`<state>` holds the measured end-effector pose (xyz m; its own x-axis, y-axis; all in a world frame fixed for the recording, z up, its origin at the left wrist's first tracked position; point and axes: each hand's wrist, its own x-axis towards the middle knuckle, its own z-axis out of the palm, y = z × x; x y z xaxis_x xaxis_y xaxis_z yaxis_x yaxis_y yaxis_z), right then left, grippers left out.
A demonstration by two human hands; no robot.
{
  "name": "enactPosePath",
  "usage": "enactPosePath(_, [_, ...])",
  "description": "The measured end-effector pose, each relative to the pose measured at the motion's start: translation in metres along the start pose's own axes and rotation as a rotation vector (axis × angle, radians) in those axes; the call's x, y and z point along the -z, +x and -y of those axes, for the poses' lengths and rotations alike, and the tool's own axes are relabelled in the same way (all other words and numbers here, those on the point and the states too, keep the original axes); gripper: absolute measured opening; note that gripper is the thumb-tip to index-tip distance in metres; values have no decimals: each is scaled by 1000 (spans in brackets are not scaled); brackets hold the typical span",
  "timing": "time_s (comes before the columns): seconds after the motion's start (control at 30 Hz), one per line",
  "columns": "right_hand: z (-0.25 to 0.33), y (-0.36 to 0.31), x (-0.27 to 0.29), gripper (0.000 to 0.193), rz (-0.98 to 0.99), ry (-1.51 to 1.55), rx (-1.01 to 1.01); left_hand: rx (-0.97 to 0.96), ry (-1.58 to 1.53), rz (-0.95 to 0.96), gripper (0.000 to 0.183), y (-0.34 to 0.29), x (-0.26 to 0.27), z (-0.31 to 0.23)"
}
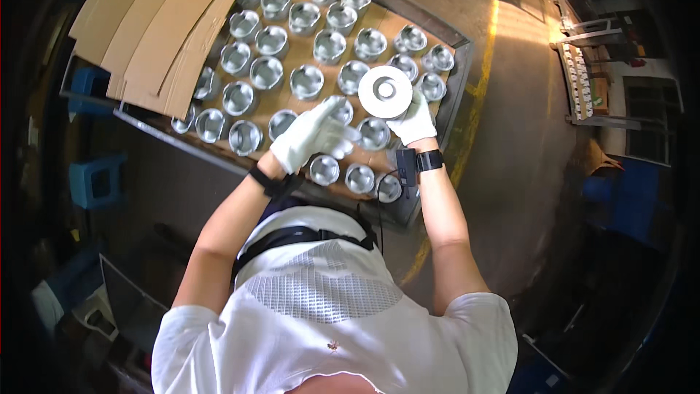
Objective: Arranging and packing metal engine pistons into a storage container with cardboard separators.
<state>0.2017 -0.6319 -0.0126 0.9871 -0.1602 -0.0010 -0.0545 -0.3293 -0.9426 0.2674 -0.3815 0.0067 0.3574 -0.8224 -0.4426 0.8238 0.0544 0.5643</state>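
While gripping disc with right hand at upper centre | holding left hand loosely open near cups, mid-frame

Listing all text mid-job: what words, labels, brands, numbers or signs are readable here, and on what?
None can be read.
Piston in the right hand: no lettering can be made out.
Cardboard sheets: no legible print shows.
White shirt: the small dark mark is too small to tell whether it is print.
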Motion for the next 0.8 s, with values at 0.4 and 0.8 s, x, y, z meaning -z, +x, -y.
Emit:
enactPosePath(0.4, [-5, -65, -46, 37, 49, 1401, -273, -35, -388, 77, 41, -9, -46, 30])
enactPosePath(0.8, [22, -81, -31, 34, 73, 670, -176, -721, 935, 109, 40, -33, -44, 66])
